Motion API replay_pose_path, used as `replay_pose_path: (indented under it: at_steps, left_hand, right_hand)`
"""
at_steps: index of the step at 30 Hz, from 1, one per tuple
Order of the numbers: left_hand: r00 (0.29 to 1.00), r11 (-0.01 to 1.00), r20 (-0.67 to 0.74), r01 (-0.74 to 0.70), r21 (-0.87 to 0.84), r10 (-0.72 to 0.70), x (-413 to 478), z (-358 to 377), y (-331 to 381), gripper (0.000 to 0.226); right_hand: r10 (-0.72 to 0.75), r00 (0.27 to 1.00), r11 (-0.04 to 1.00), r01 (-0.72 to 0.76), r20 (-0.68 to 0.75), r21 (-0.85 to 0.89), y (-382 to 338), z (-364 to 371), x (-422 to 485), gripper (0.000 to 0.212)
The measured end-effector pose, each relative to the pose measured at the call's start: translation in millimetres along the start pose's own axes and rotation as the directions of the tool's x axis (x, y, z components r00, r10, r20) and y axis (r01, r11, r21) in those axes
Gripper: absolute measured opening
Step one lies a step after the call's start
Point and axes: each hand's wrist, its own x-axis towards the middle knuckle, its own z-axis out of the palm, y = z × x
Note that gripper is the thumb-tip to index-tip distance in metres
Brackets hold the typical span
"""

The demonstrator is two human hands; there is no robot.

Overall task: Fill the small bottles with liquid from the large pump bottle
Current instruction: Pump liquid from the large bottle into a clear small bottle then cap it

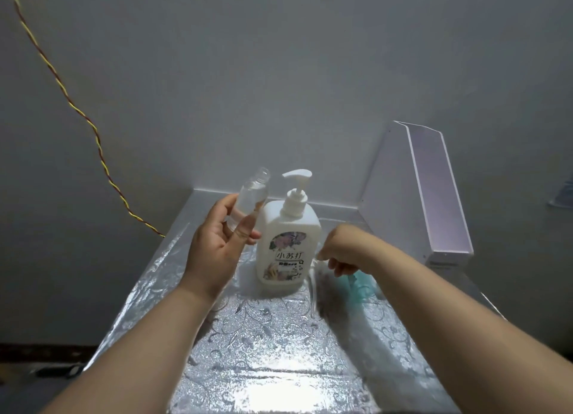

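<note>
A large white pump bottle with a flowered label stands upright on the silvery table top, its pump head pointing left. My left hand holds a small clear bottle just left of the pump, tilted, its open neck near the nozzle. My right hand hovers low to the right of the large bottle, fingers curled downward over a blurred teal object. Whether those fingers grip anything is hidden by blur.
A white box-like stand rises at the back right of the table. A yellow-and-red twisted cord hangs along the wall on the left. The table's left edge drops to a dark floor.
</note>
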Motion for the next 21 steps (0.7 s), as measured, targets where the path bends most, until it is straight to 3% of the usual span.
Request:
replay_pose_path:
  at_steps: [4, 6, 9, 14, 18, 21]
  left_hand:
    - [1.0, 1.0, 0.002, 0.008, 0.012, -0.008, -1, 0, 0, 0.054]
    - [1.0, 1.0, 0.004, 0.019, 0.015, -0.019, -1, -1, 0, 0.054]
    - [1.0, 0.999, 0.004, 0.027, 0.016, -0.027, -1, -2, 0, 0.056]
    - [1.0, 1.0, 0.002, 0.028, 0.014, -0.028, 0, -2, -1, 0.059]
    - [0.999, 0.999, -0.005, 0.047, 0.006, -0.047, -1, -1, -1, 0.051]
    - [0.999, 0.999, 0.001, 0.036, -0.017, -0.036, -1, 0, 2, 0.037]
  right_hand:
    - [0.006, 0.999, 0.999, -0.007, 0.032, 0.034, -5, 12, 2, 0.017]
    - [0.028, 0.999, 0.998, -0.025, 0.04, -0.065, -11, 16, 2, 0.008]
    - [0.059, 0.998, 0.973, -0.054, 0.018, -0.223, -15, 19, -1, 0.025]
    - [0.021, 1.0, 0.995, -0.023, -0.023, -0.099, -11, 17, -5, 0.021]
    - [-0.052, 0.955, 0.998, 0.058, -0.291, 0.013, -13, -20, -5, 0.018]
    - [-0.159, 0.798, 0.951, 0.282, -0.581, 0.126, -28, -57, -10, 0.012]
